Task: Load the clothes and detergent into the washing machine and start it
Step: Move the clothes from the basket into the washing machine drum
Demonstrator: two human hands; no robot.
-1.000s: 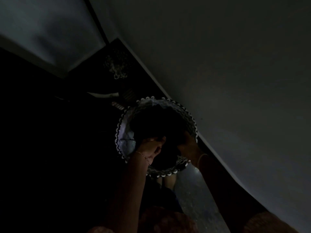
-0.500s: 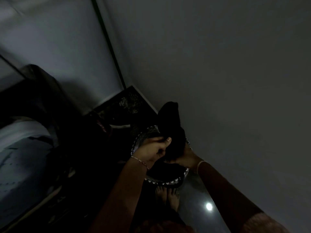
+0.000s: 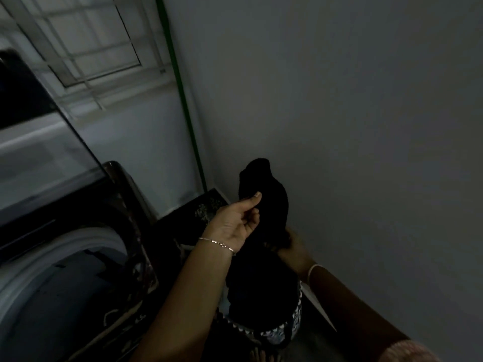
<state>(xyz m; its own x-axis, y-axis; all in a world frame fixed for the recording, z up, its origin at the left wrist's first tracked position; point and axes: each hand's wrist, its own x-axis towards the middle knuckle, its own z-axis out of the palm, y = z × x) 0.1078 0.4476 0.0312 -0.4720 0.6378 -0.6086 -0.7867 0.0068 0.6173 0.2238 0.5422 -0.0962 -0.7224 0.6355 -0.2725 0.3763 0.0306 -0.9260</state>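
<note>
1. Grey plaster walls (image 3: 352,113) meet at a dim corner, where a green pole (image 3: 183,100) is leaned.
2. A dark garment (image 3: 271,202) is pinched by the left hand (image 3: 235,223) and gripped from below by the right hand (image 3: 295,249), above a patterned basket (image 3: 292,327).
3. The washing machine (image 3: 65,270) is seen open at lower left.

We saw a black cloth garment (image 3: 264,205), plain with no pattern we could make out in the dim light. At six o'clock from it sat a round laundry basket (image 3: 292,325) with a black-and-white zigzag rim. At eleven o'clock a thin green pole (image 3: 180,95) leaned on the plain grey-white wall (image 3: 352,113). A silver chain bracelet (image 3: 219,244) crossed one wrist.
</note>
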